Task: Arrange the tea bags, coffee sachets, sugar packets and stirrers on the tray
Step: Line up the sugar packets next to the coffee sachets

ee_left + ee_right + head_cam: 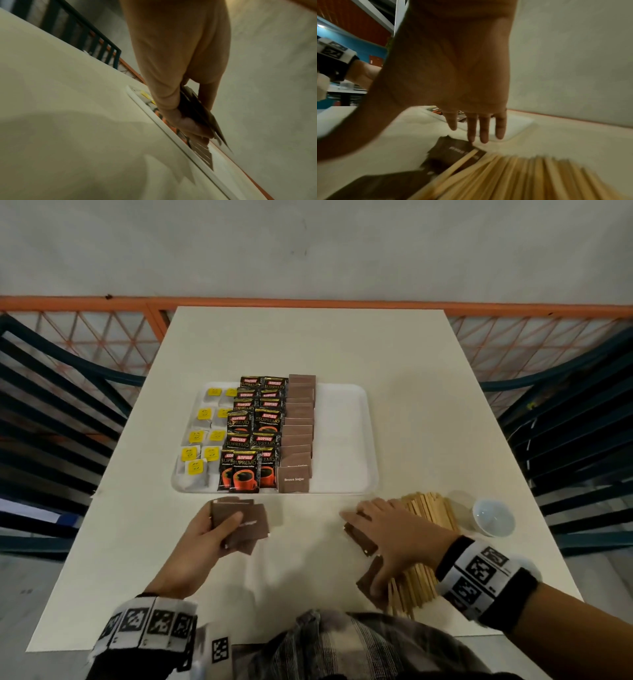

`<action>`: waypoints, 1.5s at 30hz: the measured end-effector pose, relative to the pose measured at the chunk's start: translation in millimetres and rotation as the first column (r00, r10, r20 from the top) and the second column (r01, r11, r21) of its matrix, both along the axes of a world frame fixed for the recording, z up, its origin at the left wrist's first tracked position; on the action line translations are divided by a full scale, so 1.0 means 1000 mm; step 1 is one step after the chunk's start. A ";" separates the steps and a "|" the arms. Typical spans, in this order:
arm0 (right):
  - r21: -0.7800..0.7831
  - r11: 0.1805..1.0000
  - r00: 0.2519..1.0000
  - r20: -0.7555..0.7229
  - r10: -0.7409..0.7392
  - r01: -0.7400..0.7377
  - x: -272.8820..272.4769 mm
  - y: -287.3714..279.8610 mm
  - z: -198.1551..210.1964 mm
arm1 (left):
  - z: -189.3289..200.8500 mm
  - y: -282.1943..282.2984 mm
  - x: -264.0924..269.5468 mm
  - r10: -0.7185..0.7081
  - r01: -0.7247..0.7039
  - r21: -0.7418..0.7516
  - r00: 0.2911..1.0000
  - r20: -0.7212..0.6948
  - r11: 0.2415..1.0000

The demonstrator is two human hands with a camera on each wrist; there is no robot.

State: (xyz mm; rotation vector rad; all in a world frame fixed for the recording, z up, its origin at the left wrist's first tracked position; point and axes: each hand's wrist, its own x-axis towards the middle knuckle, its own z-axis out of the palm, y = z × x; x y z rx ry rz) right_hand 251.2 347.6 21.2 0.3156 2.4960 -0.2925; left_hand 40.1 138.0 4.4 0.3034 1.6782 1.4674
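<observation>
Holding sugar packets point(241, 523) (left hand point(205, 537))

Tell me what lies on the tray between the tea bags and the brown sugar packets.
Coffee sachets, in two overlapping columns, fill the gap between tea bags and brown sugar packets on the tray; head view.

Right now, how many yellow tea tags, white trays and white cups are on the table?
Yellow tea tags: 9
White tray: 1
White cup: 1
Total: 11
</observation>
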 end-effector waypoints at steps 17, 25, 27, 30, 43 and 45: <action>-0.108 0.978 0.920 -0.333 -0.204 0.178 -0.037 -0.006 -0.016 | -0.009 -0.038 0.002 0.234 -0.234 -0.014 0.972 0.006 0.972; -0.051 0.996 0.933 -0.350 -0.082 0.068 0.004 -0.020 -0.015 | -0.009 -0.050 0.001 0.297 -0.297 0.002 0.955 -0.001 0.955; -0.016 0.997 0.930 -0.361 -0.075 0.074 0.005 -0.022 -0.024 | -0.009 -0.048 0.001 0.290 -0.290 -0.004 0.957 -0.006 0.957; 0.040 0.997 0.910 -0.411 -0.046 0.068 0.004 -0.024 -0.032 | -0.009 -0.047 0.002 0.272 -0.272 -0.009 0.962 -0.007 0.962; -0.085 0.995 0.893 -0.443 -0.080 0.047 0.028 -0.020 -0.028 | -0.012 -0.043 0.004 0.244 -0.244 0.006 0.970 0.009 0.970; -0.087 0.996 0.893 -0.447 -0.057 0.020 0.028 -0.019 -0.028 | -0.011 -0.040 0.005 0.233 -0.233 0.001 0.973 0.005 0.973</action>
